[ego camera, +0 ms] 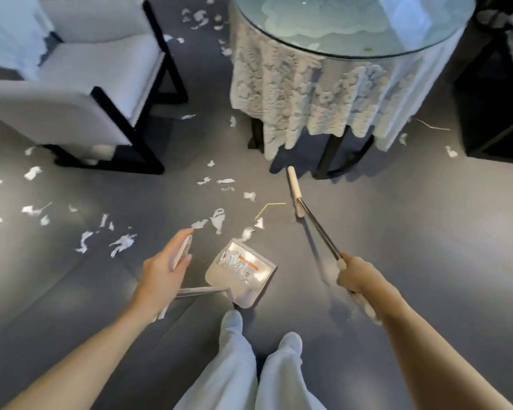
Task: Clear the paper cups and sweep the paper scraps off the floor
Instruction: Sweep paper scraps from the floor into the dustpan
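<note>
Several white paper scraps (218, 220) lie scattered over the dark grey floor, mostly left of centre and in front of me. My left hand (166, 267) grips the pale handle of a beige dustpan (240, 272), which stands on the floor by my feet with its mouth toward the scraps. My right hand (354, 275) grips the handle of a broom (295, 192). Its narrow pale head rests on the floor near the table's legs. A bent yellow straw (268, 207) lies left of the broom head. No paper cups are in view.
A round glass-topped table (353, 51) with a white lace cloth stands ahead. At left is a white armchair (80, 78) with a black frame, and dark furniture (498, 119) fills the right edge. More paper scraps (202, 17) lie behind the table. My feet (261, 329) stand below the dustpan.
</note>
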Demonstrator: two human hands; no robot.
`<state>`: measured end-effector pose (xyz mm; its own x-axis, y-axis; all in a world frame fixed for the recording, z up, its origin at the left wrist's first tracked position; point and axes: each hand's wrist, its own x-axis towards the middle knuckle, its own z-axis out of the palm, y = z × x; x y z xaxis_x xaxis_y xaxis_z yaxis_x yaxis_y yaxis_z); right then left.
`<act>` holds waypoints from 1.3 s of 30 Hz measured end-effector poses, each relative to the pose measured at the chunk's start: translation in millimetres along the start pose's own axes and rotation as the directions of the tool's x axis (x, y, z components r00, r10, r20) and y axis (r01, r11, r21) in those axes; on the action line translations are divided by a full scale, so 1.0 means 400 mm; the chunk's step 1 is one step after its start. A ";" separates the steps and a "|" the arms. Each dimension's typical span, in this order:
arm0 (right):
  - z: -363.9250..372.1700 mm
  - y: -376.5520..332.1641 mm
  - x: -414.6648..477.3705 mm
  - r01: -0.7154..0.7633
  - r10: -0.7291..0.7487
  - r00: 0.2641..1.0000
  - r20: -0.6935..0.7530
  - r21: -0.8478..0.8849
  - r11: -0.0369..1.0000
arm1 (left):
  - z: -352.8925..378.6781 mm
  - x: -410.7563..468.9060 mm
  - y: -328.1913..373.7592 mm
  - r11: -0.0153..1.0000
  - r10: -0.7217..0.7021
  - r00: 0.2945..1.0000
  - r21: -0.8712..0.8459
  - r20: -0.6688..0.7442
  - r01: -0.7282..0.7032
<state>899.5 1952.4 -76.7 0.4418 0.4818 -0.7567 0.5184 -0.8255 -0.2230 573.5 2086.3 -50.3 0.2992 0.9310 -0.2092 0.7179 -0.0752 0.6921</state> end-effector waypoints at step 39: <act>0.412 -0.677 -0.151 -0.050 0.034 0.970 0.239 0.062 0.997 | -0.362 0.404 -0.319 0.994 0.103 0.986 0.011 0.131 -0.105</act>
<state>611.7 2098.2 -71.9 0.2715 0.3695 -0.8887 0.4494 -0.8652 -0.2224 439.3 2298.2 -72.2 0.4514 0.8633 -0.2256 0.6891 -0.1767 0.7028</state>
